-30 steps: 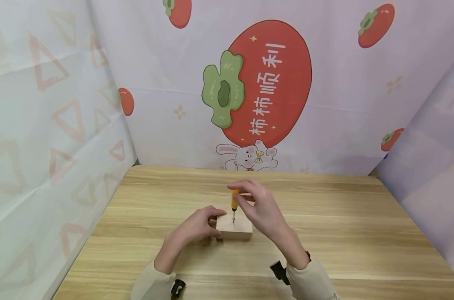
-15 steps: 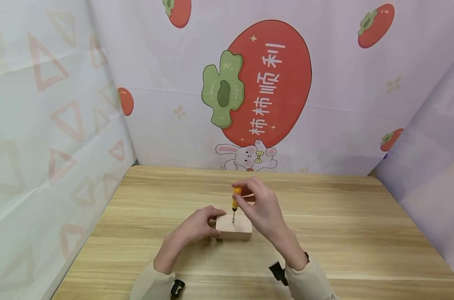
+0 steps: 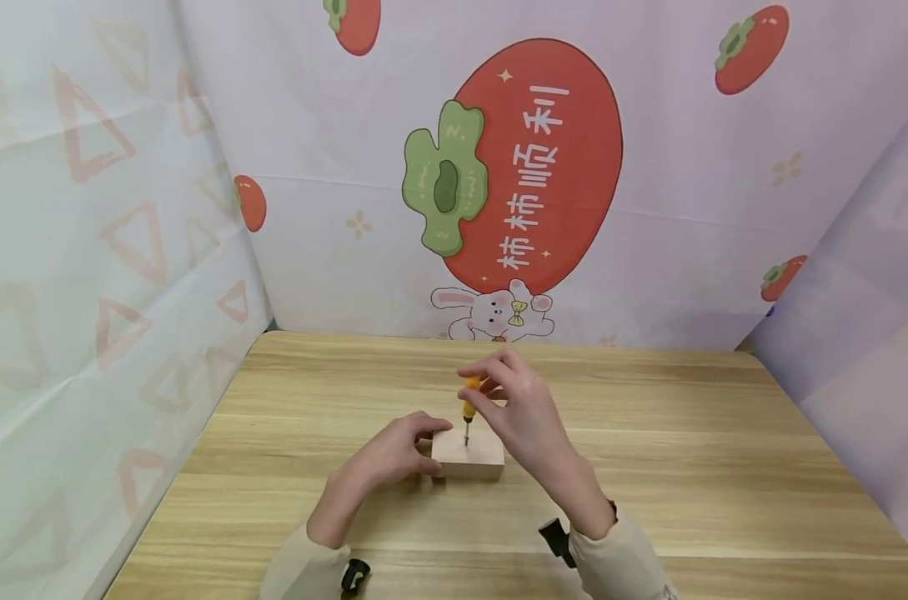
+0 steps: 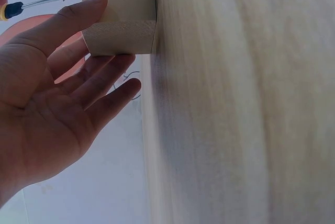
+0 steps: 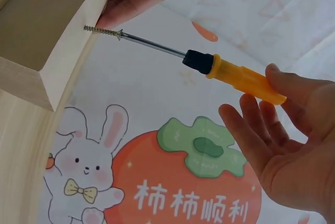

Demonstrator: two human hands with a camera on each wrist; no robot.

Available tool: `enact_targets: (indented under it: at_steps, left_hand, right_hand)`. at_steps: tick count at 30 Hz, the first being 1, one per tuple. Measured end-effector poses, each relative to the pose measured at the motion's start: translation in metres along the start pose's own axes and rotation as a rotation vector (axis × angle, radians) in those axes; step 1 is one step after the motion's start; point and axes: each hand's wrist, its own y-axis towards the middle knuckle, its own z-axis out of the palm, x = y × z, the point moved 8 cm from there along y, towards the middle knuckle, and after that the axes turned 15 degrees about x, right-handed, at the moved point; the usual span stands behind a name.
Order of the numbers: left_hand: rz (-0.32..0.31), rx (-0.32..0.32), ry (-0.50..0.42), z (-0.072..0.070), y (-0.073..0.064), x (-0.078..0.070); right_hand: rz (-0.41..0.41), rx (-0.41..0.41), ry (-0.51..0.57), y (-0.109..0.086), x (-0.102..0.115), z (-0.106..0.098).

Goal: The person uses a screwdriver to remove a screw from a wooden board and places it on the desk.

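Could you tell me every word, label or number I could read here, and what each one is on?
"柿柿顺利": white characters on the big red fruit printed on the backdrop.
Green leaf: tiny pale squiggles, too small to read.
Right sleeve: a small mark at the picture's bottom edge, unreadable.
Screwdriver and wooden block: no lettering I can make out.

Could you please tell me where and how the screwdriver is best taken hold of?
I'd take the screwdriver by its yellow handle, probably from the right and slightly above: it stands nearly upright above the screw, thick handle uppermost, while the left grip holds the left end of the block.
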Motion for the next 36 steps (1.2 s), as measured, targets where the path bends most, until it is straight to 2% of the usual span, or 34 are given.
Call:
enact_targets:
  at_steps: [5,12,16,23,28,36]
  left_hand:
    - [0.002,0.0,0.002,-0.0001,-0.0006,-0.0006]
    - [0.002,0.001,-0.002,0.0005,-0.0015,0.0002]
    - [0.002,0.001,-0.001,0.0007,-0.0018,-0.0001]
    - [0.009,0.002,0.002,0.0004,-0.0028,-0.0032]
    - [0.01,-0.005,0.006,-0.0003,-0.0032,-0.004]
    - [-0.006,-0.003,-0.017,-0.0005,-0.0043,-0.0034]
  right_hand:
    - [0.009,-0.023,-0.039,-0.0011,0.001,-0.0017]
    - [-0.007,0.065,0.043,-0.0016,0.0014,0.0012]
    - [-0.014,0.087,0.083,-0.0017,-0.0008,0.0022]
    - [0.02,0.019,0.028,-0.0026,-0.0047,-0.0002]
    - [-0.013,-0.002,-0.002,-0.0021,-0.0015,-0.0012]
    - [-0.019,0.112,0.066,0.0014,0.003,0.0026]
